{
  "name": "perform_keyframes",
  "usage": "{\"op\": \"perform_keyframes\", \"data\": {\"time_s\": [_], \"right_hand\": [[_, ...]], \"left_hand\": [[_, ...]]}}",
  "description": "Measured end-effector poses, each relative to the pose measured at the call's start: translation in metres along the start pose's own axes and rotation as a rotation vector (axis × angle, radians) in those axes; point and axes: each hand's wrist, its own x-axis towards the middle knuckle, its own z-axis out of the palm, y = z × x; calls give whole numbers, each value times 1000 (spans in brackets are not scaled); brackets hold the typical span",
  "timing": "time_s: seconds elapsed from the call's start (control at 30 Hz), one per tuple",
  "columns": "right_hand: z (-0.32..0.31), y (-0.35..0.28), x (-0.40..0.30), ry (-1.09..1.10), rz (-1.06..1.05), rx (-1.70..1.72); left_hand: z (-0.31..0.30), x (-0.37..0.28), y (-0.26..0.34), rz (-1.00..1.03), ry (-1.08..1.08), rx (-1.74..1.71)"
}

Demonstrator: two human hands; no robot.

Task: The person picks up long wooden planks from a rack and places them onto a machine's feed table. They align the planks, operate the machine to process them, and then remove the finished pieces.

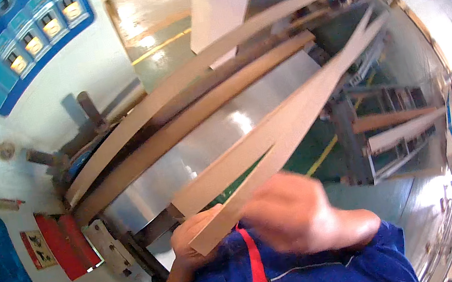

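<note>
Two long, thin wooden strips extend from near my chest towards the upper right, crossing over each other part of the way. My left hand [195,235] is closed around the near end of the front strip [230,217]. My right hand [291,213], blurred, is at that strip's lower edge; its fingers are partly hidden, so its hold cannot be told. The other strip [224,157] has its near end just above my left hand, over a shiny metal machine table [208,144].
A brown rail [203,113] and another long strip [180,88] run along the machine. Pale boards [220,6] stand behind it. At the right is a metal rack [353,141] holding boards [405,129]. A control panel [40,38] and a red box [67,243] are at the left.
</note>
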Motion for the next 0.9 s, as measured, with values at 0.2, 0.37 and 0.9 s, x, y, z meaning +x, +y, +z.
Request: {"op": "perform_keyframes", "data": {"time_s": [0.2, 0.37, 0.9], "right_hand": [[-50, 107, 44, 93, 208, -292], [-47, 189, 71, -105, -8, -424], [56, 347, 129, -745, -703, -598]], "left_hand": [[0, 9, 45, -160, -9, -114], [13, 10, 45, -341, 104, -393], [37, 40, 84, -584, 739, -396]]}}
